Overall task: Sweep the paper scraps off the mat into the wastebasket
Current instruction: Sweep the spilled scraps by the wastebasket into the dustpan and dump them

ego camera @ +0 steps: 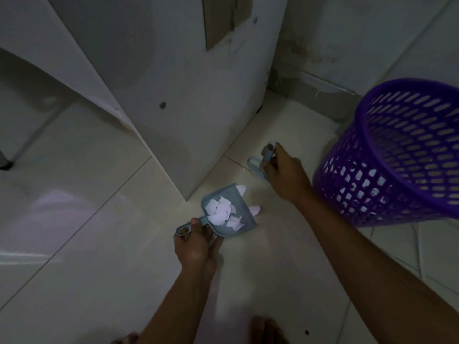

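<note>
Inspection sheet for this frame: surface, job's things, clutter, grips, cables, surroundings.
Surface: pale tiled floor; no mat seen.
Job's things: paper scraps in the grey dustpan; one loose scrap at its lip; purple wastebasket to the right, pale pieces inside.
Clutter: nothing seen.
Grips: left hand holds the dustpan handle; right hand holds a blue-grey looped tool, bristles not visible.
Cables: nothing seen.
Surroundings: white cabinet, wall, dim light.

One left hand [195, 244], one right hand [285, 173], one dustpan [233, 230], one brush [257, 170], one wastebasket [335, 180], several paper scraps [221, 211], one white cabinet [198, 95].
</note>
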{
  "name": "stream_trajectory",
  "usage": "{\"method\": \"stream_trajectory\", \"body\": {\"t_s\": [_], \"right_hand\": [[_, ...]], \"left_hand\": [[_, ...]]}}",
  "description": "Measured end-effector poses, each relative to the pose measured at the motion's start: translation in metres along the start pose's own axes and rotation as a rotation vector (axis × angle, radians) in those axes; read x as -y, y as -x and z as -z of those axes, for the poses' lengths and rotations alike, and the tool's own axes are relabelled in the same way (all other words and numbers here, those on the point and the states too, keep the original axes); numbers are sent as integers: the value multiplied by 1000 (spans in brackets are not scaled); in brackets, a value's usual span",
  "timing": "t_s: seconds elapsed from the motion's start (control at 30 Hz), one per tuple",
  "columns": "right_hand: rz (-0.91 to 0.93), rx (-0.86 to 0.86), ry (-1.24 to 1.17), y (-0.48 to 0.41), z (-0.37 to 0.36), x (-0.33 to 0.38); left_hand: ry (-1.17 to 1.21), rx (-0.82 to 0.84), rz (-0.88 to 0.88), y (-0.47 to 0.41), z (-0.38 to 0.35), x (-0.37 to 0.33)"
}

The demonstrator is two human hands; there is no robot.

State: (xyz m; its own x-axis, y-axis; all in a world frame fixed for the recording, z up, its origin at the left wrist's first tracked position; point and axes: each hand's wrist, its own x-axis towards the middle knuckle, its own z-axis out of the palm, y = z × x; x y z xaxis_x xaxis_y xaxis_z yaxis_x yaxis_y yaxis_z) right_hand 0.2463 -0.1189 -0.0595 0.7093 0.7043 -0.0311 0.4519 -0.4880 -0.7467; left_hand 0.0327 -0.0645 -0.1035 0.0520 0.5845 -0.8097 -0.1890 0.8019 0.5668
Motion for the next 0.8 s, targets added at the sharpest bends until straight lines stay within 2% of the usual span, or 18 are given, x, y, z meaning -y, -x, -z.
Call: {"method": "stream_trajectory", "body": {"t_s": [0.1,0.33,0.63,0.8], "right_hand": [[-51,-52,-3,33,-25,0],[-198,-233,-267,63,-55,11],[-116,-219,-288,47,-23,8],[-102,-171,-165,23,-25,6]], "left_hand": [[7,2,-25,-4,-2,-7],[-59,25,-19,-4,-9,-10],[-17,65,-11,-7,3,-25],[22,20,-19,-9,4,-24]]}}
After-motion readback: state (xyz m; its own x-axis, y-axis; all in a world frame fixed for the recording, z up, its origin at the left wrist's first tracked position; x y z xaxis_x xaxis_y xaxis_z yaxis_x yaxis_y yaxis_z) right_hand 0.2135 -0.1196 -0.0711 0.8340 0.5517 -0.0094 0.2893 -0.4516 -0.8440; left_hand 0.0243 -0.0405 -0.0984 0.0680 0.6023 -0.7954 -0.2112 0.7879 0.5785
